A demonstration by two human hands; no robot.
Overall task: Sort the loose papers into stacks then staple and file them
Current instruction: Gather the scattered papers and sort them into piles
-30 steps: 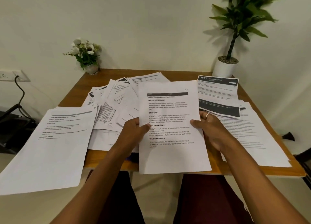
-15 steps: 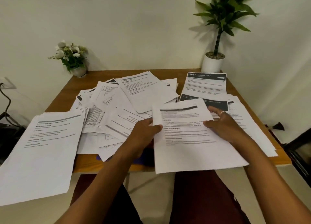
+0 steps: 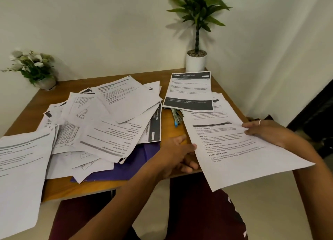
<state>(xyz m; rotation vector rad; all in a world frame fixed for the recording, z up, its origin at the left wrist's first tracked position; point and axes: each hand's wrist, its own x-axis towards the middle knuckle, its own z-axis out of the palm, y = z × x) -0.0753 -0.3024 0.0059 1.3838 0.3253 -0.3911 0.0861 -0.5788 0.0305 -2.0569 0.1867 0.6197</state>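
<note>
I hold one printed sheet (image 3: 243, 155) low over the table's right front corner, tilted toward me. My left hand (image 3: 178, 155) pinches its left edge, thumb on top and fingers curled below. At the sheet's right edge my right hand (image 3: 264, 131), with a ring on it, grips the paper. Under the sheet's far end lies a stack of similar pages (image 3: 219, 104). A sheet with a dark header and footer (image 3: 191, 90) lies behind it. A messy pile of loose papers (image 3: 108, 121) covers the table's middle and left. A stapler (image 3: 177, 118) lies between the pile and the stack.
A purple folder (image 3: 129, 166) pokes out from under the pile at the front. One large sheet (image 3: 19, 169) hangs off the wooden table's (image 3: 90, 187) left front edge. A white potted plant (image 3: 196, 62) stands at the back right, a small flower pot (image 3: 34, 67) at the back left.
Both hands have carried the sheet from upright in front of me down and to the right, over the right-hand stack. The view has swung right.
</note>
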